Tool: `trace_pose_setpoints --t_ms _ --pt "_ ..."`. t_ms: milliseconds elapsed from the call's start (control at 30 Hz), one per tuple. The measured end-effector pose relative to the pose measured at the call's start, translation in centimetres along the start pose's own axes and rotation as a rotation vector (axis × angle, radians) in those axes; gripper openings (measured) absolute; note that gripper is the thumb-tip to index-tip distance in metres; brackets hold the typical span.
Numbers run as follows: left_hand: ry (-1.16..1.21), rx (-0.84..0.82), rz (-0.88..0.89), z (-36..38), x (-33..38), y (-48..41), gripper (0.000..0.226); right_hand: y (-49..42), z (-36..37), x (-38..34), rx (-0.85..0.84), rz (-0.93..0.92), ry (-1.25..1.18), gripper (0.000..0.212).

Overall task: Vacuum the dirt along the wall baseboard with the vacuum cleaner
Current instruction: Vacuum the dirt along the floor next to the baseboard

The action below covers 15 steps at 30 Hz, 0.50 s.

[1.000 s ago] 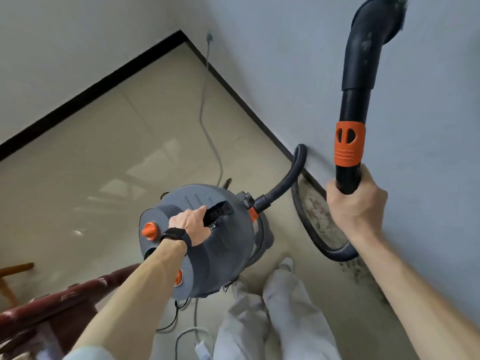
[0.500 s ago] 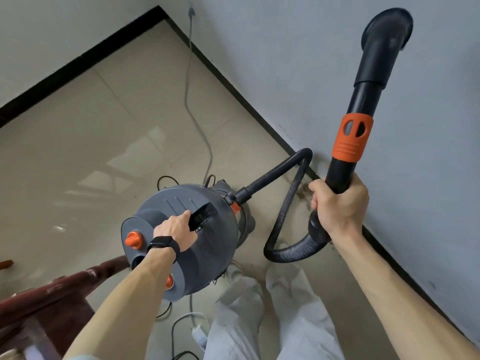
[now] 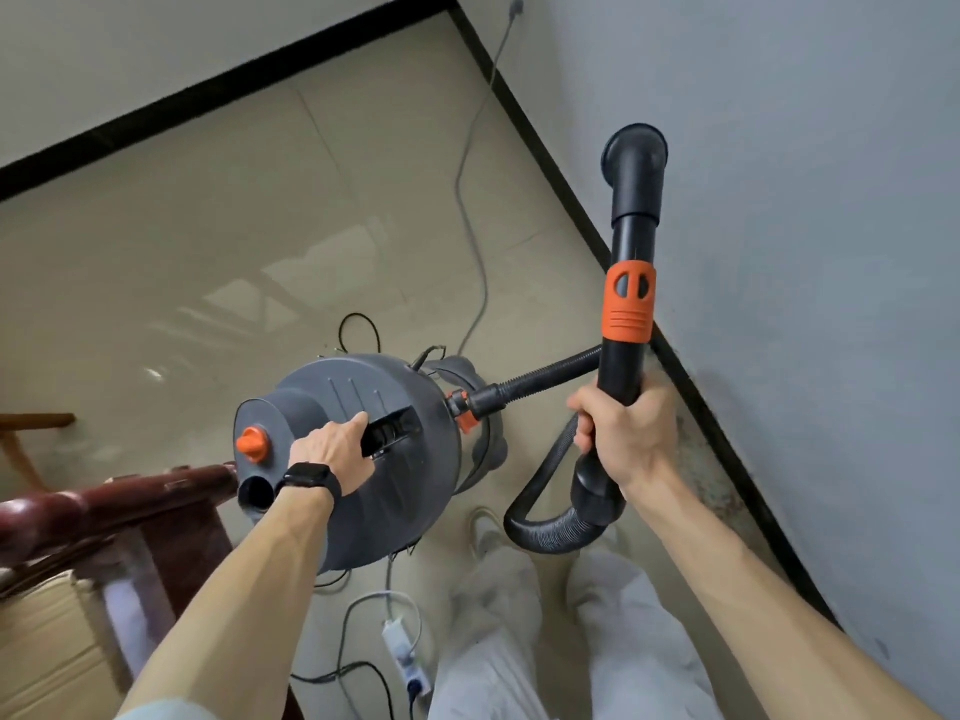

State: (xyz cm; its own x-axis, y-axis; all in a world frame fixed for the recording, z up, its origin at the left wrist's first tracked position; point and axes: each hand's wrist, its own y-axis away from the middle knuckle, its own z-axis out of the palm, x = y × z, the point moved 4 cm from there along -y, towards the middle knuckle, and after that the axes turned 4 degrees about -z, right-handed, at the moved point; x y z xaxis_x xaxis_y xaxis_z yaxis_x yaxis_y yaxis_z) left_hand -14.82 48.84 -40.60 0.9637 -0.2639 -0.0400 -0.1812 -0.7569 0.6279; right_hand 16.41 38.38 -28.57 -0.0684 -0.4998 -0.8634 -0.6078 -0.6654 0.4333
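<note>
Curling right hand (image 3: 628,439) fingers (image 3: 583,426) tight round the black wand (image 3: 631,241), wrapping left hand (image 3: 332,452) fingers round the handle (image 3: 397,426) of the vacuum cleaner (image 3: 363,392) on the left.

Grey vacuum cleaner (image 3: 363,459) canister lifted off floor, black wand (image 3: 628,283) raised beside baseboard (image 3: 561,174).

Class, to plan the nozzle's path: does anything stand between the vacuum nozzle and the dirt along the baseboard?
Nothing visible does. The right hand holds the wand with the nozzle raised; the dirt lies uncovered on the floor against the baseboard beside that hand. The hose loops clear of it, nearer the feet.
</note>
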Motion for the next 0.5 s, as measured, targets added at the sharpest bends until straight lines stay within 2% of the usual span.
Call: trace_pose_setpoints --t_ms 167,400,500 --pt "-0.009 0.003 -0.01 0.0 0.1 0.1 0.027 1.1 2.2 1.9 -0.042 0.083 -0.009 0.013" --pt "0.02 0.004 0.01 -0.5 3.7 -0.8 0.016 2.4 3.3 5.8 -0.158 0.146 -0.039 0.011" --pt "0.046 0.008 0.011 -0.7 6.6 -1.4 0.016 2.6 1.4 7.6 -0.162 0.156 -0.064 0.026"
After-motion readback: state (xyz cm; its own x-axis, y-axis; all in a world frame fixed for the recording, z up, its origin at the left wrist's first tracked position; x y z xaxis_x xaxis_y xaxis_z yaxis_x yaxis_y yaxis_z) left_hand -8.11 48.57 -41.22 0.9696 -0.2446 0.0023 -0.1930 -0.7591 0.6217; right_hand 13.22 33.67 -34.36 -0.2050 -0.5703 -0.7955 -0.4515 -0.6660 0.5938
